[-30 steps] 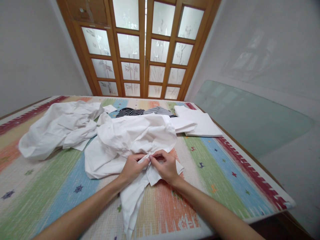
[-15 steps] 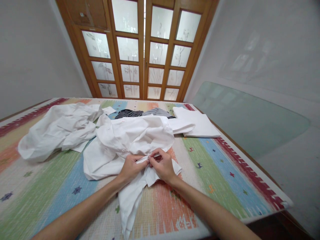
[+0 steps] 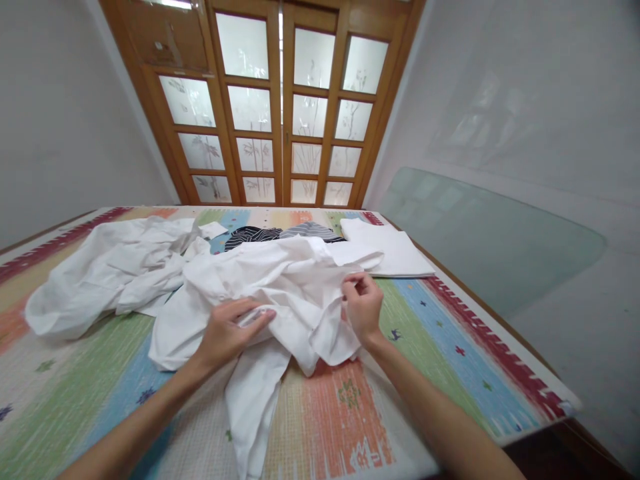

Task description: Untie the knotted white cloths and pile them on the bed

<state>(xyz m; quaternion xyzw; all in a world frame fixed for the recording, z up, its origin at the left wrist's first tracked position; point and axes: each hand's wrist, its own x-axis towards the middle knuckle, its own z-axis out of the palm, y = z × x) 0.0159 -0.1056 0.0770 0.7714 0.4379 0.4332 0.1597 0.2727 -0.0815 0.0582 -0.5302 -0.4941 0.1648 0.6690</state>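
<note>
A crumpled white shirt [image 3: 295,277] lies spread in front of me, with one narrow part hanging toward the table's near edge. At the shirt's left side, my left hand [image 3: 231,332] has a fold of the cloth between thumb and fingers. My right hand [image 3: 361,308] pinches the shirt's right edge and lifts it a little, fingertips bent inward. Some of the gripped cloth is hidden behind the fingers.
A second crumpled white garment [image 3: 110,273] lies at the left. Behind the shirt are black striped cloth [image 3: 250,237] and grey striped cloth [image 3: 313,231]. A folded white cloth [image 3: 395,250] sits at the back right. A colourful striped cover [image 3: 425,340] lies over the table.
My hands were together at the shirt's middle and have moved apart, the left one leftward, the right one right and away. The gathered cloth between them has opened out.
</note>
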